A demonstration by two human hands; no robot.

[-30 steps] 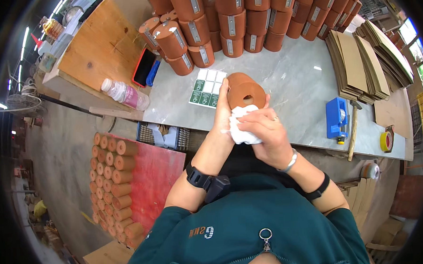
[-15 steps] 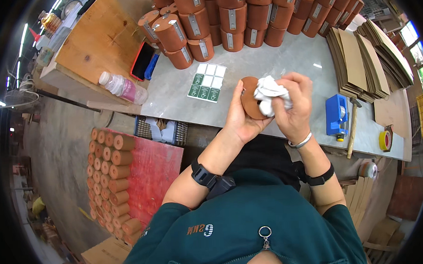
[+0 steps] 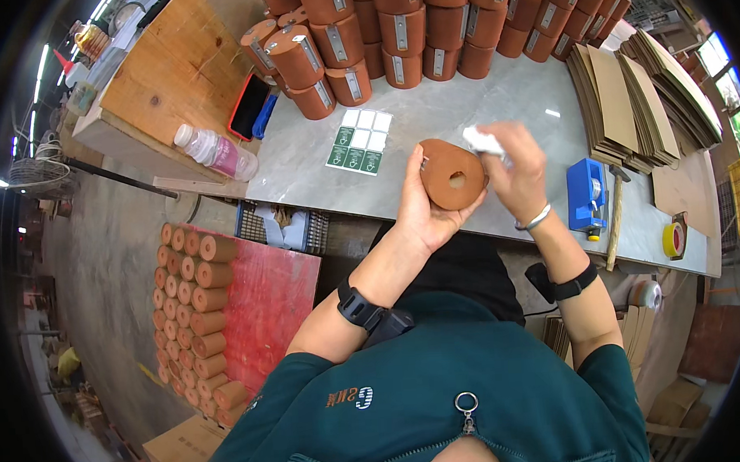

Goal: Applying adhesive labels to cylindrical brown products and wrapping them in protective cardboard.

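A terracotta-coloured cylinder [image 3: 443, 163] with a hole in its end face is gripped in my left hand [image 3: 419, 208], tilted so that this face looks up at me. Thumb and fingers wrap its left and lower sides. Just to its right, my right hand [image 3: 516, 167] pinches a crumpled white cloth [image 3: 483, 141]; motion blurs the cloth and fingers. Beyond the cylinder, a sheet of green and white labels [image 3: 361, 140] lies on the grey tabletop [image 3: 302, 178], with some of its labels gone.
Stacked terracotta cylinders with metal strips [image 3: 403, 33] line the table's back. Flat cardboard pieces [image 3: 608, 109], a blue tape dispenser [image 3: 586, 195], a hammer [image 3: 614, 220] and yellow tape [image 3: 673, 240] lie right. Left are a plastic bottle [image 3: 218, 153] and smaller cylinders [image 3: 209, 322] on a red board [image 3: 266, 310].
My right hand has lifted the white cloth off the cylinder's end face and moved it right, uncovering the hole. My left hand keeps holding the cylinder in nearly the same place.
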